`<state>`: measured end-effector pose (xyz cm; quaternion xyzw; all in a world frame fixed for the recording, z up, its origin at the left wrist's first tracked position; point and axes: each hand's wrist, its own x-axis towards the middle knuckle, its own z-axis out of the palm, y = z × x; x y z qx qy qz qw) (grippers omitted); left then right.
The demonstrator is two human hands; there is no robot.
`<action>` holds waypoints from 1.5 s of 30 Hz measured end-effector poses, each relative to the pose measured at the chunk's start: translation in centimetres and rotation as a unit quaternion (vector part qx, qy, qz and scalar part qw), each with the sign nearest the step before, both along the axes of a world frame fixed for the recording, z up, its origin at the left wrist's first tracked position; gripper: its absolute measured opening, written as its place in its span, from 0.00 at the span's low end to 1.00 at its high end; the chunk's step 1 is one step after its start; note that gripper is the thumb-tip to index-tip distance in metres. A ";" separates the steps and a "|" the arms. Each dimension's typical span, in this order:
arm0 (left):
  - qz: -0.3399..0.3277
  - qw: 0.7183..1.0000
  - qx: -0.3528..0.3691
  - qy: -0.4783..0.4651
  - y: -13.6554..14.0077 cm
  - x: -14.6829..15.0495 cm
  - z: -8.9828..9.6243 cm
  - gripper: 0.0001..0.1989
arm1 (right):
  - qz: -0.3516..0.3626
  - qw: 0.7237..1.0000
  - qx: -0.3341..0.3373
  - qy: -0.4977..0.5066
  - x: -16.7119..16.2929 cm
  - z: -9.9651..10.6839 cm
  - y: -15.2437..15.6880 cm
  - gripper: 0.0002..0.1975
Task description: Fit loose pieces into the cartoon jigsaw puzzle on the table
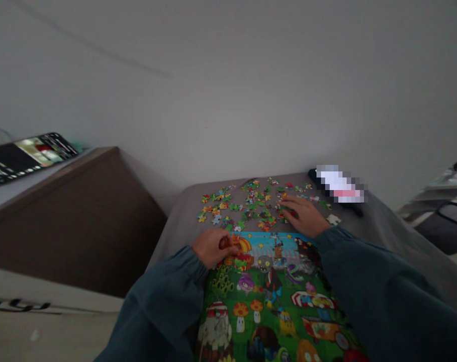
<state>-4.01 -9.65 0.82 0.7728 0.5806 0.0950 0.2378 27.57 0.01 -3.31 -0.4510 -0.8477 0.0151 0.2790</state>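
Note:
A colourful picture sheet [266, 286] with cartoon plants and zombies lies in front of me on a grey cloth-covered surface. Loose jigsaw pieces [253, 201] are scattered beyond its far edge. My left hand [213, 247] is at the sheet's upper left corner, its fingers curled and pressed together; whatever may be between them is hidden. Over the right side of the scattered pieces is my right hand [303, 215], fingers stretched forward and apart, the tips near or touching some pieces.
A dark-cased phone [339, 186] with a blurred-out screen lies at the back right of the grey cloth [386, 241]. On the left stands a brown and white cabinet [81, 216] with another lit phone [32, 157] on top. A pale wall [228, 100] rises behind.

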 end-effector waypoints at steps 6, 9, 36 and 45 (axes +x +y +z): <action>0.003 1.000 -0.020 -0.021 0.4 -0.4 -0.6 0.18 | -0.010 1.000 -0.017 -0.011 0.2 -0.8 -0.1 0.17; 0.003 0.999 -0.023 -0.026 0.4 -0.4 -0.6 0.17 | -0.014 1.000 -0.018 -0.010 0.2 -0.9 0.0 0.17; 0.000 0.995 -0.034 -0.094 0.8 -0.6 -1.2 0.19 | -0.020 0.999 -0.029 -0.021 -0.1 -0.5 -0.2 0.17; 0.006 0.994 -0.021 -0.110 1.1 -0.9 -1.7 0.21 | -0.018 0.999 -0.022 -0.019 0.0 -0.3 -0.3 0.16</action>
